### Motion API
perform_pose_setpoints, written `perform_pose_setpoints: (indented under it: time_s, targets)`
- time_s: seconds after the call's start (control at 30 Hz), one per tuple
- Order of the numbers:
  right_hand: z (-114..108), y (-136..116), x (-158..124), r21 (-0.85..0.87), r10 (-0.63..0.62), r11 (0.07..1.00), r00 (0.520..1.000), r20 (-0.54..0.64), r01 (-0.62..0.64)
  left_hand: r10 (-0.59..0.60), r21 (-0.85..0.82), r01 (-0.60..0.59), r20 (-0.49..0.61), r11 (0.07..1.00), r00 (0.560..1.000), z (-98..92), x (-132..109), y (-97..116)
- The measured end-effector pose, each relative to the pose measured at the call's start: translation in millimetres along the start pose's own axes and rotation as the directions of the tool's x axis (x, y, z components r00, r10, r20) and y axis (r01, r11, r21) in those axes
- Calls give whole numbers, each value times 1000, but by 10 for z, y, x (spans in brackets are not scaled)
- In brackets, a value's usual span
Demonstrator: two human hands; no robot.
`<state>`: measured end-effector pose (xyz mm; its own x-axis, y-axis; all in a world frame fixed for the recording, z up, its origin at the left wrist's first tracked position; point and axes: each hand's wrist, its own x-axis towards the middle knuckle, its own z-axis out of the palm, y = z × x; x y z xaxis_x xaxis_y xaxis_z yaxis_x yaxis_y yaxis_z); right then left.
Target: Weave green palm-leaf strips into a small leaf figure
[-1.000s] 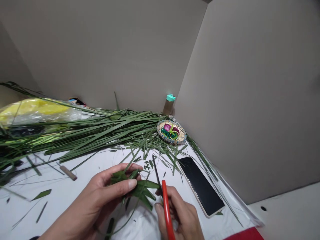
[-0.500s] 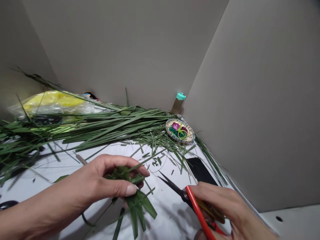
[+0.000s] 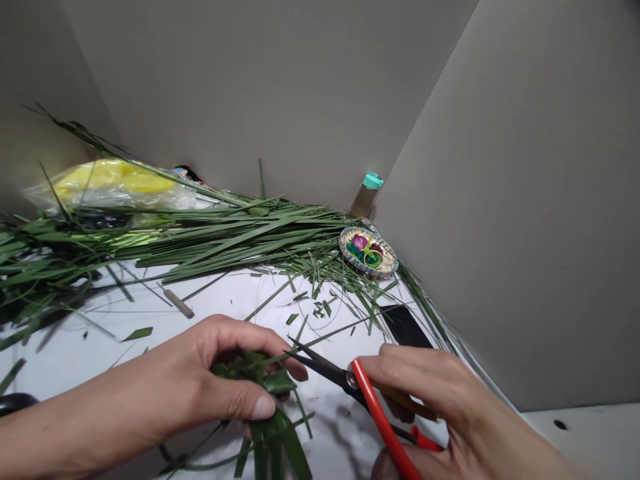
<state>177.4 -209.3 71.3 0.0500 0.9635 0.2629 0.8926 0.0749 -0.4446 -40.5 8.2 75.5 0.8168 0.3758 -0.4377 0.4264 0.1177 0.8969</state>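
Observation:
My left hand pinches a folded green leaf piece between thumb and fingers, its cut strips fanning downward. A thin leaf strip sticks out of it to the right, past my fingertips. In my right hand are scissors with red handles and dark narrow blades. The blades are slightly apart, and their tips lie beside my left fingertips, at the thin strip. Whether they touch the strip I cannot tell. The lower part of the leaf piece runs out of the frame.
Long green leaf strips lie across the back, by a yellow plastic-wrapped bundle. A woven dish with coloured coils, a bottle and a dark phone stand right. Leaf scraps litter the white table. Grey walls enclose it.
My right hand has brought the scissors left and slightly up, so their tips are now beside my left fingers. The blades look a little wider apart. The leaf piece sits slightly lower in view.

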Motion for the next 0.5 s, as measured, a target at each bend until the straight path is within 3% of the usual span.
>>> perform_pose_setpoints:
  time_s: [0.2,0.27,0.5]
  targets:
    - [-90,-156,188,90,104,988,978,178,-122,-6,49,1,110,999,994,44,-12,-23]
    - [-114,-187,250,117,112,984,977,182,-134,-9,53,3,109,999,994,52,-10,-47]
    - [-137,-141,284,228,32,970,971,235,-87,-27,1,27,127,1000,992,49,-6,-10]
